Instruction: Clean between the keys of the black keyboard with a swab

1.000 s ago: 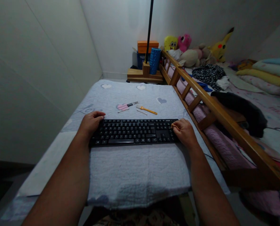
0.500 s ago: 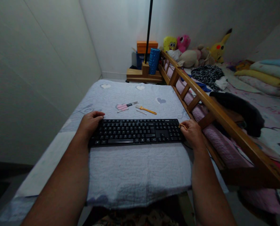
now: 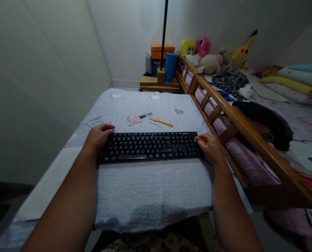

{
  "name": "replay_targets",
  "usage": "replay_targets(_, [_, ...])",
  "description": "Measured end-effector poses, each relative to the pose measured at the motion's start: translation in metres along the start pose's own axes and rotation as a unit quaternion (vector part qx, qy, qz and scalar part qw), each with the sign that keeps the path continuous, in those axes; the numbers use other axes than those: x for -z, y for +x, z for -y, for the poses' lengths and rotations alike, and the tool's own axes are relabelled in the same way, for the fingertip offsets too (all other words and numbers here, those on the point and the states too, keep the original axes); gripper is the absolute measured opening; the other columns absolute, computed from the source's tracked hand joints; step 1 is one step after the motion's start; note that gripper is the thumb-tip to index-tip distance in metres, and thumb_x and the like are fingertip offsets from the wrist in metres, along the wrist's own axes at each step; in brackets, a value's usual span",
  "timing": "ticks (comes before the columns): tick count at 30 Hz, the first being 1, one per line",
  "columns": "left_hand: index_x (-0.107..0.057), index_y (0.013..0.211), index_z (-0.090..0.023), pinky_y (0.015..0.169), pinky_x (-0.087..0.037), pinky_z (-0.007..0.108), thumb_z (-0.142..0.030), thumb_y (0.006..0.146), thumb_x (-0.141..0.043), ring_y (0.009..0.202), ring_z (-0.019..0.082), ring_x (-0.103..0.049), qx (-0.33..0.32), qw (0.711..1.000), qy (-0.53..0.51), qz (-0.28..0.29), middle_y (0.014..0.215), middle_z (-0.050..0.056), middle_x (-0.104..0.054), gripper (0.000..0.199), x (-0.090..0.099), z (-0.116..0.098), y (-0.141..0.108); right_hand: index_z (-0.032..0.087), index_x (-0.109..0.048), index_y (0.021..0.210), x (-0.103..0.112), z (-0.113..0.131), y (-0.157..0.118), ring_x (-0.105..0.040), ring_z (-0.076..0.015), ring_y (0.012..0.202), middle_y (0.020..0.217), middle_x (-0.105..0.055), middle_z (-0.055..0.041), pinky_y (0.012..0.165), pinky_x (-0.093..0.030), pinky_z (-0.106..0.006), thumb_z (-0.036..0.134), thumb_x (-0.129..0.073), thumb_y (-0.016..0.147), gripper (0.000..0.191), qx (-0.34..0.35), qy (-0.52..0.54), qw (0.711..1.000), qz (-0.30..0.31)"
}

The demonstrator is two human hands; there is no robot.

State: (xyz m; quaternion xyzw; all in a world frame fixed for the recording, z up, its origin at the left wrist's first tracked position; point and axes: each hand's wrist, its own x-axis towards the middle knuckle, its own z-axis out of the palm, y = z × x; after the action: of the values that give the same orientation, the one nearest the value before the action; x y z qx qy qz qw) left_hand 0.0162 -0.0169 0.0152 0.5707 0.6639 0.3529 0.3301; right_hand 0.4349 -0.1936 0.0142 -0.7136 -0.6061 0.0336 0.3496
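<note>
A black keyboard (image 3: 149, 146) lies flat across a table covered with a pale quilted cloth (image 3: 150, 189). My left hand (image 3: 97, 138) grips the keyboard's left end, fingers curled over its far edge. At the other end, my right hand (image 3: 210, 148) holds the right end, thumb on the top corner. Just beyond the keyboard lie a small screwdriver with a black grip (image 3: 144, 116), a pink tool (image 3: 134, 119), an orange-handled brush (image 3: 161, 121) and a thin stick (image 3: 154, 124).
A wooden bed rail (image 3: 232, 115) runs along the table's right side, with bedding, dark clothing (image 3: 266, 120) and plush toys (image 3: 211, 56) behind it. A black pole (image 3: 163, 33) on a wooden base, a blue roller (image 3: 170, 67) and an orange box (image 3: 162, 51) stand beyond the table. A wall is on the left.
My right hand slid from the number pad area to the keyboard's right end. The keyboard has shifted slightly; the left hand has kept its grip.
</note>
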Motion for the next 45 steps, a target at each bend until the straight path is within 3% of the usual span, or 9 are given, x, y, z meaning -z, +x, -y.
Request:
replay_targets(4, [-0.073, 0.085, -0.021, 0.081, -0.051, 0.035, -0.033, 0.059, -0.066, 0.086, 0.026, -0.065, -0.001, 1.0, 0.002, 0.007, 0.085, 0.004, -0.073, 0.029, 0.0, 0.0, -0.001, 0.02, -0.07, 0.077, 0.0, -0.006, 0.0, -0.062, -0.0234, 0.085, 0.083, -0.067, -0.007, 0.08, -0.045, -0.036, 0.025, -0.053, 0.082, 0.018, 0.009, -0.027, 1.0, 0.003])
replay_targets(8, [-0.073, 0.086, -0.02, 0.08, -0.051, 0.035, -0.034, 0.059, -0.066, 0.084, 0.026, -0.064, 0.006, 1.0, 0.004, 0.012, 0.084, 0.004, -0.072, 0.031, 0.0, -0.001, -0.001, 0.02, -0.07, 0.076, 0.001, -0.013, 0.001, -0.061, -0.0245, 0.083, 0.083, -0.066, -0.0079, 0.079, -0.045, -0.037, 0.024, -0.055, 0.08, 0.016, -0.013, -0.052, 0.998, -0.035])
replay_targets(16, [-0.074, 0.088, -0.019, 0.08, -0.049, 0.034, -0.035, 0.06, -0.065, 0.081, 0.025, -0.063, -0.001, 1.0, 0.01, 0.016, 0.084, 0.004, -0.071, 0.034, 0.0, -0.002, -0.002, 0.021, -0.07, 0.079, -0.007, -0.009, 0.007, -0.061, -0.0244, 0.086, 0.085, -0.063, -0.007, 0.082, -0.046, -0.037, 0.025, -0.054, 0.085, 0.018, -0.003, -0.002, 0.998, -0.065])
replay_targets(23, [-0.074, 0.088, -0.02, 0.079, -0.05, 0.035, -0.034, 0.06, -0.066, 0.08, 0.025, -0.063, 0.015, 1.0, 0.011, 0.015, 0.081, 0.003, -0.071, 0.033, 0.001, -0.005, -0.004, 0.022, -0.069, 0.078, -0.012, -0.012, 0.014, -0.06, -0.0244, 0.085, 0.084, -0.062, -0.0068, 0.082, -0.045, -0.037, 0.025, -0.055, 0.086, 0.017, -0.006, -0.006, 0.999, -0.047])
replay_targets(31, [-0.073, 0.084, -0.021, 0.08, -0.051, 0.035, -0.033, 0.059, -0.066, 0.084, 0.025, -0.064, 0.012, 1.0, 0.003, 0.008, 0.082, 0.003, -0.071, 0.029, 0.002, -0.008, -0.005, 0.021, -0.07, 0.085, -0.006, -0.012, 0.004, -0.06, -0.0228, 0.083, 0.087, -0.061, -0.0065, 0.078, -0.045, -0.035, 0.021, -0.053, 0.081, 0.018, -0.014, -0.021, 1.0, -0.013])
replay_targets(36, [-0.073, 0.084, -0.021, 0.08, -0.051, 0.036, -0.033, 0.06, -0.066, 0.082, 0.026, -0.064, 0.011, 1.0, 0.009, 0.007, 0.081, 0.004, -0.071, 0.028, 0.003, -0.006, -0.004, 0.021, -0.066, 0.073, 0.001, -0.012, -0.001, -0.059, -0.0212, 0.078, 0.079, -0.06, -0.0045, 0.073, -0.043, -0.034, 0.019, -0.053, 0.076, 0.014, -0.009, -0.021, 1.0, 0.01])
replay_targets(39, [-0.073, 0.085, -0.021, 0.08, -0.051, 0.036, -0.033, 0.06, -0.066, 0.081, 0.026, -0.064, 0.016, 1.0, 0.012, 0.008, 0.08, 0.004, -0.07, 0.029, 0.003, -0.006, -0.004, 0.021, -0.064, 0.069, 0.002, -0.011, -0.001, -0.059, -0.0207, 0.076, 0.077, -0.059, -0.0037, 0.072, -0.043, -0.033, 0.019, -0.053, 0.076, 0.013, -0.005, -0.003, 1.0, -0.007])
replay_targets(45, [-0.074, 0.087, -0.022, 0.081, -0.05, 0.036, -0.034, 0.061, -0.067, 0.082, 0.026, -0.063, 0.023, 1.0, 0.005, 0.013, 0.081, 0.003, -0.07, 0.03, 0.003, -0.006, -0.003, 0.021, -0.07, 0.083, -0.007, -0.013, 0.004, -0.061, -0.023, 0.088, 0.088, -0.062, -0.0057, 0.083, -0.046, -0.037, 0.021, -0.053, 0.083, 0.017, 0.014, 0.032, 0.998, -0.056])
